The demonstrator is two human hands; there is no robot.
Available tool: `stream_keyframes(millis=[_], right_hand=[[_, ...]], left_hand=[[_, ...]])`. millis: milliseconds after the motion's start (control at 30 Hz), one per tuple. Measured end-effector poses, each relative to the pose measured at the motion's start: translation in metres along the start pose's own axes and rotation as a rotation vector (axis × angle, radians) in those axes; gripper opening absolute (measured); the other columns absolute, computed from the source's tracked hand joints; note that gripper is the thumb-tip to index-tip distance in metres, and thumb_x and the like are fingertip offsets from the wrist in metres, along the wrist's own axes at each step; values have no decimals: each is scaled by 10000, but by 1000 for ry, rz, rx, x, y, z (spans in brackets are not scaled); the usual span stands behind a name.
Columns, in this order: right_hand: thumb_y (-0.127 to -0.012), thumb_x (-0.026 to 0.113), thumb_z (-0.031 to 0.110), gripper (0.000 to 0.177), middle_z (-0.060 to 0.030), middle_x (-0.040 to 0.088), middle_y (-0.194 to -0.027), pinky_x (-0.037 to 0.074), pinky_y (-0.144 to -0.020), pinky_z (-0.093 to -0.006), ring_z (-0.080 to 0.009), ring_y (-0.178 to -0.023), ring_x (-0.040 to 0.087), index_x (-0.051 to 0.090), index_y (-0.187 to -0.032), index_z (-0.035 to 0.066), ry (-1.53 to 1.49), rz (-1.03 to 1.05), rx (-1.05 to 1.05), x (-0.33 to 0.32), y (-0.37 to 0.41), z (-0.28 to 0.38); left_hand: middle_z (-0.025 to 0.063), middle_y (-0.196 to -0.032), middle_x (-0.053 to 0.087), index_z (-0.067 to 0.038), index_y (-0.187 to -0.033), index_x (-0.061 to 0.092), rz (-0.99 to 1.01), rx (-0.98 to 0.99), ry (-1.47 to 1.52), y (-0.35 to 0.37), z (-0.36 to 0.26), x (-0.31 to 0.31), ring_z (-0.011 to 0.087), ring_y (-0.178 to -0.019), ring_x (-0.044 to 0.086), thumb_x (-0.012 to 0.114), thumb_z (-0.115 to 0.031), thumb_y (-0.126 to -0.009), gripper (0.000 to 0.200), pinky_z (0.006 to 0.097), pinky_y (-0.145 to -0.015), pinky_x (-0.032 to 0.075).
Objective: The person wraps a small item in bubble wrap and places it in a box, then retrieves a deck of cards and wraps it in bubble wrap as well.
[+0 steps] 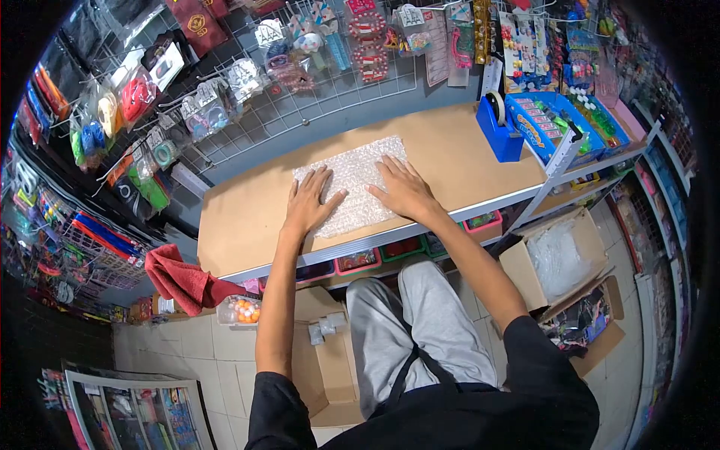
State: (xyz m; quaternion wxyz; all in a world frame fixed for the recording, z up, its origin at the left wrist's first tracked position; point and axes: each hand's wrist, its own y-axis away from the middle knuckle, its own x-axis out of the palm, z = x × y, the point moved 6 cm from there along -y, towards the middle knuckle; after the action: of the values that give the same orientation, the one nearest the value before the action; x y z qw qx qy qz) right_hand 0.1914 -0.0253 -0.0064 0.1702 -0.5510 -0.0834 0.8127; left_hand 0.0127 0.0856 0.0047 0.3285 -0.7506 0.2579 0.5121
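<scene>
A sheet of bubble wrap (349, 187) lies flat on the brown shelf top in front of me. My left hand (310, 201) rests on its left side, palm down, with the fingers spread. On its right side lies my right hand (403, 187), also palm down with fingers apart. Neither hand grips anything. Whether something thin lies under the wrap cannot be made out.
A blue tape dispenser (501, 129) stands at the shelf's right end, beside blue boxes (551, 124) of small goods. A red cloth (180, 279) hangs at the left corner. Open cardboard boxes (517, 274) sit on the floor. Packaged goods hang on the wire grid (322, 112) behind.
</scene>
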Motion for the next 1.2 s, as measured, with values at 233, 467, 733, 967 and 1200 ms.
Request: stream_keyframes(millis=[233,467,733,967,1200], right_hand=[[-944,544,440,626,-238,424,-1452,273,-1152,-451,-354,-1388,358,482,-1348,-34,56,19,-3,-1,-5,4],[-888,622,398,496,-258,570,-1282,417,-1051,-429,-391,-1217,535,655,-1075,-60,43,155,46,3,-21,14],[-849,645,369,477,-194,514,-1259,312,-1080,-497,-370,-1233,459,596,-1183,31,-151,-548,-96,-31,74,-2],[-868,696,194,148,-73,659,-997,520,-806,-364,-249,-919,646,686,-960,79,-152,-459,-75,-96,292,-30],[-879,625,139,121,-135,704,-918,531,-697,-385,-312,-777,678,683,-937,50,3,-577,1040,-128,556,-188]], left_hand=[[87,-1514,417,-111,-1387,524,-25,4,6,-1,1,4,283,-1433,317,547,-630,-874,729,513,-1183,159],[114,-1535,380,-93,-1404,497,-21,33,15,-2,6,10,300,-1457,270,549,-564,-905,688,515,-1189,130],[206,-1460,456,29,-1412,436,5,112,283,-8,6,17,315,-1376,407,608,-315,-951,600,404,-1145,279],[187,-1530,358,23,-1448,386,61,123,257,-10,9,19,291,-1430,318,553,-278,-986,576,401,-1174,228],[205,-1525,350,43,-1452,360,104,146,226,-11,7,18,299,-1424,316,519,-218,-1011,537,391,-1181,225]])
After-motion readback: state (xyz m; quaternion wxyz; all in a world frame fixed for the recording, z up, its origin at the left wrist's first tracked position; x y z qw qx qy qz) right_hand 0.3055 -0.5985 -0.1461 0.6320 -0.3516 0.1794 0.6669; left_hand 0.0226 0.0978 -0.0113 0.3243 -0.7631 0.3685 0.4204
